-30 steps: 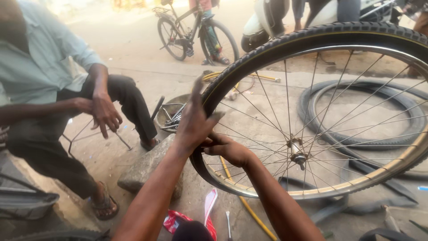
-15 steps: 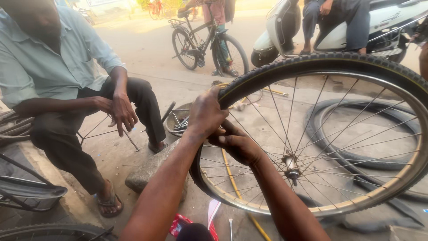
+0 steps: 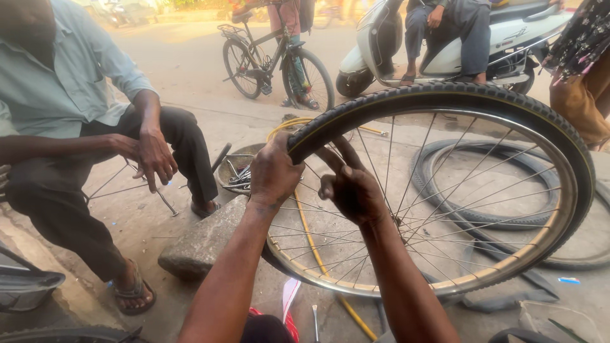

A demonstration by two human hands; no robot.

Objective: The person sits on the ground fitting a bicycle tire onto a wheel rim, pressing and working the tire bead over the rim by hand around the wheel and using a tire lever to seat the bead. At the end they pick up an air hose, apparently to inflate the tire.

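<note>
A bicycle wheel [image 3: 445,190] is being held upright over the ground, its black tyre [image 3: 406,95] running along the top of the rim. The tyre's near upper edge is being gripped by the left hand [image 3: 274,173], whose fingers are closed over the rubber. The right hand [image 3: 349,187] is being pressed against the rim just beside it, its fingers curled towards the tyre's inner edge; whether anything is pinched there cannot be told. Compared with half a second ago, the wheel is being seen closer and higher in view, and both hands have been shifted slightly along the tyre, so the rubber appears to be worked around the rim bit by bit. A stone block [image 3: 203,244] is lying below the hands, and a seated person [image 3: 76,127] is resting to the left. A loose tyre [image 3: 483,184] is lying behind the spokes.
</note>
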